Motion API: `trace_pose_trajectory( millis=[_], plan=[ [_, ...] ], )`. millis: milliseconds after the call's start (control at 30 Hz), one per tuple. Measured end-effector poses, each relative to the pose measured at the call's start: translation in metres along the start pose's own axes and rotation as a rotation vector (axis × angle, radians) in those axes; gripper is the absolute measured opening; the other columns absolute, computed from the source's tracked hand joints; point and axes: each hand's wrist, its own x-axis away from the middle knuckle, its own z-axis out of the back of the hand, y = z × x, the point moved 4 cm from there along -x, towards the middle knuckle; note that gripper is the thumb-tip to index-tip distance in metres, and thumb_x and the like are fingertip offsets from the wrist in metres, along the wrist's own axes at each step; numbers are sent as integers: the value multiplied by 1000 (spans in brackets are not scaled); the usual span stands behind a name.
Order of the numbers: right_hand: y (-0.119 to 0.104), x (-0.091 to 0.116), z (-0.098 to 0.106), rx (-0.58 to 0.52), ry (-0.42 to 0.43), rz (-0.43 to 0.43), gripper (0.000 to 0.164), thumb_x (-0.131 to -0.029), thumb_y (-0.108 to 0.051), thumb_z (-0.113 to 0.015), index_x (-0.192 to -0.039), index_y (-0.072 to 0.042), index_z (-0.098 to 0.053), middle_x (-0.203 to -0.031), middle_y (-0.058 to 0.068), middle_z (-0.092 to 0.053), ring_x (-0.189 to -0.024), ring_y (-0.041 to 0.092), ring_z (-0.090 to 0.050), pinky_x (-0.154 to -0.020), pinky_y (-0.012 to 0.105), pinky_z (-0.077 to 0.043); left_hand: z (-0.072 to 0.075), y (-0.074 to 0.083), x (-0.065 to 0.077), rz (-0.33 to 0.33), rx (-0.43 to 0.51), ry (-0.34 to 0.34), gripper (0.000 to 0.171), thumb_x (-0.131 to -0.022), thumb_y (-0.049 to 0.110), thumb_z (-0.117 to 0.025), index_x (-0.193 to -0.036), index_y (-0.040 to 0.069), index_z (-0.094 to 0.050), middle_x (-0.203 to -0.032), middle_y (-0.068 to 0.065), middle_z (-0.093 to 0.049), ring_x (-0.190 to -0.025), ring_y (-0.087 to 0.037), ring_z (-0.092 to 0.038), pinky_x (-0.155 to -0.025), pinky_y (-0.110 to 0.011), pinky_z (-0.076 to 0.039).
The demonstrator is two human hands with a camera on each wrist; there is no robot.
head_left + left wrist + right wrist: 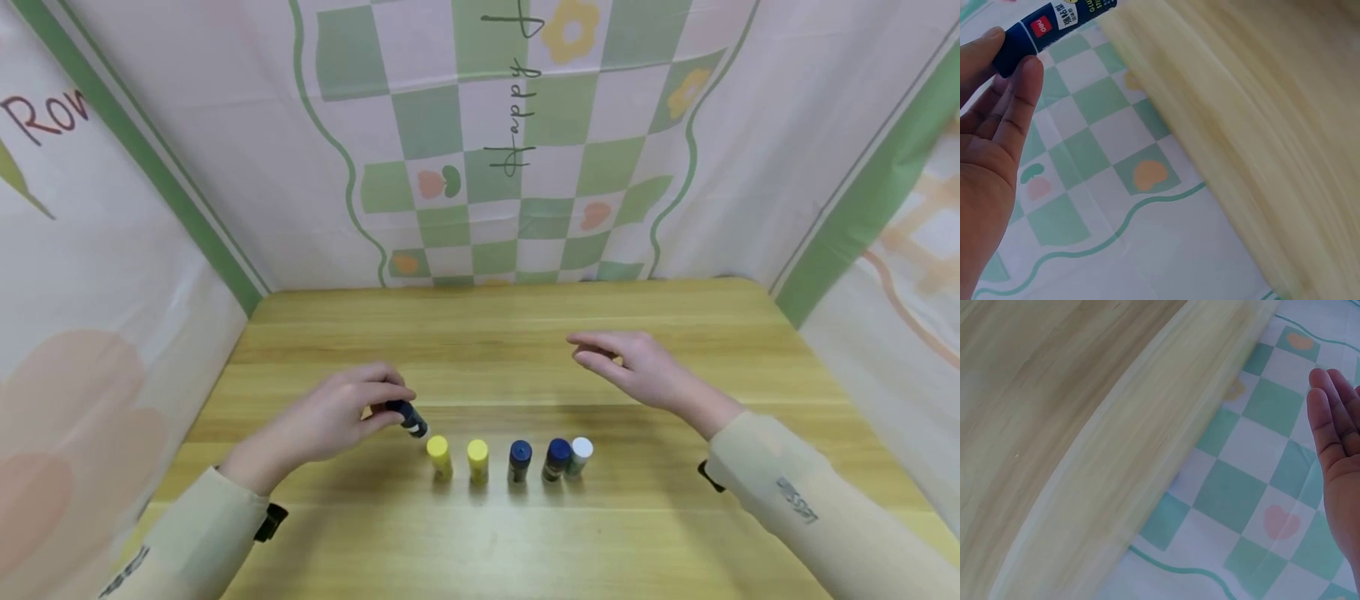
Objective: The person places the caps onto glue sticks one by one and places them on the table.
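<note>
My left hand (341,412) pinches a dark blue glue stick (408,418) by one end, between thumb and fingers, above the table's left half. The stick tilts down to the right, near the left end of a row of upright sticks. In the left wrist view the glue stick (1054,26) shows a red logo and a white label patch; its far end is cut off by the frame. My right hand (637,367) hovers over the table's right half, holding nothing, its fingers extended and slightly bent. In the right wrist view its fingers (1329,419) lie close together.
Across the table (450,350) stand two yellow-capped sticks (439,457) (477,460), two with dark blue caps (520,460) (557,458) and one white-capped stick (580,455), close beside the rightmost blue one. A checkered cloth (495,183) hangs behind the back edge.
</note>
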Motion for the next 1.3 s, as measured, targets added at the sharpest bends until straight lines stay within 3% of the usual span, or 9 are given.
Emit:
trace_pose_trajectory(
  millis=[367, 633, 933, 1000, 1167, 1300],
  plan=[
    [4, 7, 2, 18, 8, 10, 35, -107, -18, -56, -137, -3, -63, -125, 10, -72, -107, 26, -71, -84, 44, -60, -17, 2, 13, -39, -19, -56, 26, -86, 7, -82, -111, 3, -76, -107, -3, -68, -91, -12, -69, -77, -19, -58],
    [6, 9, 1, 37, 24, 27, 33, -106, -17, -58, -136, -4, -64, -124, 11, -73, -107, 28, -71, -81, 44, -60, -28, 1, 19, -11, -30, -113, 26, -87, 7, -82, -112, 5, -77, -107, -1, -68, -92, -11, -68, -79, -21, -59],
    [7, 13, 2, 46, 27, 28, 33, -106, -17, -57, -136, -5, -64, -122, 9, -73, -104, 25, -72, -77, 40, -60, -37, 0, 24, 7, -19, -131, 29, -86, 8, -82, -114, 6, -76, -109, -1, -68, -94, -12, -69, -80, -22, -59],
    [7, 14, 2, 49, 30, 27, 33, -106, -17, -57, -137, -5, -64, -122, 9, -73, -103, 24, -72, -78, 40, -59, -38, 0, 24, 26, -13, -147, 31, -87, 10, -82, -117, 7, -75, -111, -1, -68, -93, -11, -68, -79, -23, -59],
    [10, 15, 4, 75, 39, 17, 33, -106, -17, -58, -136, -4, -64, -120, 8, -74, -97, 19, -71, -76, 37, -59, -37, -6, 26, 152, 40, -195, 39, -93, 27, -77, -127, 9, -71, -119, 0, -66, -91, -12, -67, -77, -24, -58],
    [14, 14, 4, 118, 42, 7, 33, -105, -16, -59, -134, -2, -65, -112, 6, -75, -86, 13, -67, -72, 34, -57, -29, -16, 28, 238, 24, -154, 42, -98, 37, -69, -131, 10, -68, -125, -3, -66, -96, -17, -68, -81, -33, -59]
  ],
)
